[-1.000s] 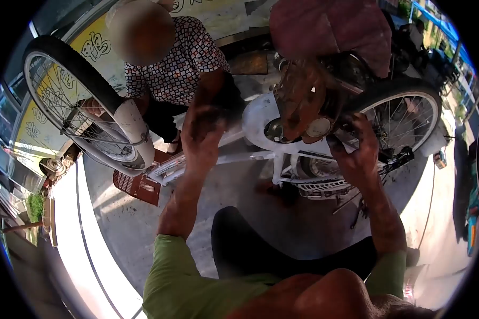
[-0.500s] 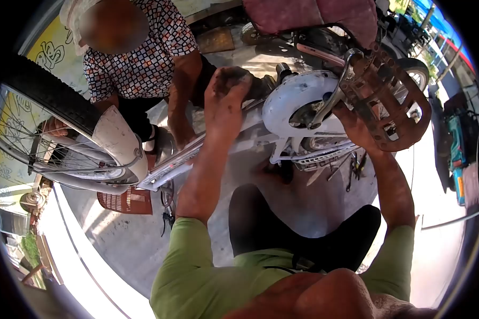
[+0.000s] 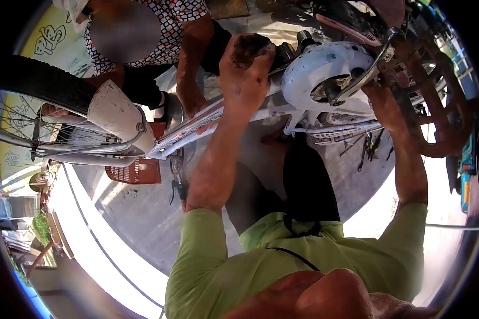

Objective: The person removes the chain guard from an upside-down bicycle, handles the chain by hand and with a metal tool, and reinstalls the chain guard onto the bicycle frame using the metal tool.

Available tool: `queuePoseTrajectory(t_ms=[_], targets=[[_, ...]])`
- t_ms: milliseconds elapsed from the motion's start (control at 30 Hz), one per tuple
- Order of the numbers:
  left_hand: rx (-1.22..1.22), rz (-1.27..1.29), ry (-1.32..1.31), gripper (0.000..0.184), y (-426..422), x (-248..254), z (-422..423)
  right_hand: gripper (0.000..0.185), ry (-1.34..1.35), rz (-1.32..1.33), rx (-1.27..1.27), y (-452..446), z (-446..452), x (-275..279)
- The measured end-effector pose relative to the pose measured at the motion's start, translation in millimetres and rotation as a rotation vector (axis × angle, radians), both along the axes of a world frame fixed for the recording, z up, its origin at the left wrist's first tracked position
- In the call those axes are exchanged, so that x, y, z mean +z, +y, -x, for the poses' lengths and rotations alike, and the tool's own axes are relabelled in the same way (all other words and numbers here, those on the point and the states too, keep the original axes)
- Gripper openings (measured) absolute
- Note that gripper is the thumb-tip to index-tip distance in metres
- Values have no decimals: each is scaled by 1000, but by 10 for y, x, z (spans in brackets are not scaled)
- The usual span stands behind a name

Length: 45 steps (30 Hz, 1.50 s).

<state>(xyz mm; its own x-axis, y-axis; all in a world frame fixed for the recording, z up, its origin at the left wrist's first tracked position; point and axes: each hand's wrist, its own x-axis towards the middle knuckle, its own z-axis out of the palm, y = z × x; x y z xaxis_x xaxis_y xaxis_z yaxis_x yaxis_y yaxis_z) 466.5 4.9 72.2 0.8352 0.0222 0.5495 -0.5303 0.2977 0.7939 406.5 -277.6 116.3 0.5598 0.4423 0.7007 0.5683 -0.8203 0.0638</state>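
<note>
A white bicycle lies upside down, its frame (image 3: pixel 189 129) running across the view. My left hand (image 3: pixel 246 69), dirty with black grease, is closed by the frame near the white round chain cover (image 3: pixel 330 74); what it grips, if anything, is hidden. Behind the crank arm (image 3: pixel 370 74) and the large rusty pedal (image 3: pixel 436 101) is my right hand (image 3: pixel 386 101), its fingers mostly hidden by them. The pedal stands up close to the camera at the right.
Another person in a patterned shirt (image 3: pixel 170 26) crouches at upper left, one hand by the frame. The front wheel (image 3: pixel 37 85) rises at left. A brown basket (image 3: pixel 135 169) is below it. Tools (image 3: pixel 368 151) lie on the ground at right.
The crank and rusty pedal have swung up and round to the right side. My left hand has gone from open to closed. The view has shifted, with the bicycle now higher up.
</note>
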Motion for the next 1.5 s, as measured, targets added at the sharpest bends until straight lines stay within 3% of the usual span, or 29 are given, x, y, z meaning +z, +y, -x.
queuePoseTrajectory(t_ms=[100, 300, 433, 500, 600, 633, 700, 767, 867, 967, 1067, 1267, 1367, 1500], targets=[[1, 65, 146, 15, -20, 94, 42, 55, 62, -129, 98, 42, -9, 73], [37, 105, 126, 15, -66, 90, 61, 54, 243, -424, 312, 41, -27, 228], [131, 6, 286, 17, -82, 176, 90, 54, 339, -602, 476, 14, -110, 222], [180, -116, 177, 17, 18, -16, -64, 54, 366, -743, 585, 27, -85, 164], [385, -343, 31, 16, -62, 143, 4, 53, 560, -786, 467, 19, -41, 180], [613, -598, -426, 17, -15, 305, -59, 51, 532, -868, 491, 31, -53, 151], [438, -317, -543, 23, -59, 626, 2, 53, 447, -829, 518, -24, -77, 156], [-86, 199, -208, 35, -396, 1177, 354, 50, 365, -773, 467, -58, -59, 185], [-306, 120, -283, 50, -749, 1554, 595, 49, 234, -599, 348, -75, -128, 79], [-389, -151, -290, 56, -768, 1606, 632, 40, 144, -589, 360, -100, -109, 168], [-380, -216, -253, 57, -688, 1583, 670, 39, 169, -557, 363, -129, -114, 156], [-265, -148, -155, 55, -238, 1481, 780, 38, 231, -552, 324, -98, -95, 82], [-237, -294, -94, 50, 133, 1391, 835, 36, 369, -555, 363, -144, -87, 65], [-245, -437, 15, 39, 438, 1232, 881, 34, 300, -630, 408, -9, -52, 141]])
